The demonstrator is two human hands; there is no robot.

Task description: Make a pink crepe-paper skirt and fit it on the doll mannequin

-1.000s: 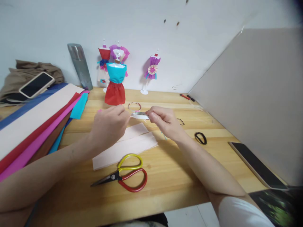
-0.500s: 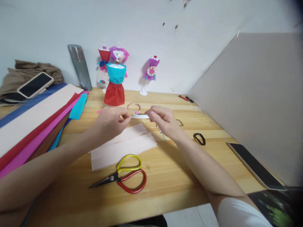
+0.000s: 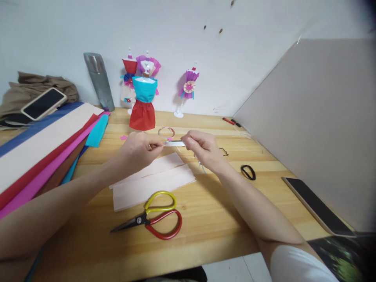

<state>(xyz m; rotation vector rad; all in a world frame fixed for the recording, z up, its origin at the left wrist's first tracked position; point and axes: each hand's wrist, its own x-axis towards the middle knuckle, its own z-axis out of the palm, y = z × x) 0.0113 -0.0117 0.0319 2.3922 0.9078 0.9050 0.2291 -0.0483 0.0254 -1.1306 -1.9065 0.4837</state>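
Observation:
A short, narrow white strip [image 3: 174, 143] is stretched level between my two hands, above the middle of the table. My left hand [image 3: 143, 150] is closed, pinching the strip's left end. Its right end is gripped between the thumb and fingers of my right hand [image 3: 202, 149]. What the strip is made of, I cannot tell. Below and to the left lie pale pink paper pieces [image 3: 151, 188], partly under my left forearm. Scissors [image 3: 139, 220] with one yellow and one red handle rest closer to me. A thin ring [image 3: 166, 132] lies just beyond my hands.
Coloured paper sheets [image 3: 44, 141] fan out at the left, beside a phone [image 3: 44, 103] and a bottle [image 3: 99, 82]. Small dress forms [image 3: 143, 102] in paper clothes stand at the back. To the right are a black band [image 3: 248, 172] and a tablet-like device [image 3: 319, 207].
My hands hold the strip in nearly the same pose. The view has shifted very slightly; nothing on the table has visibly moved.

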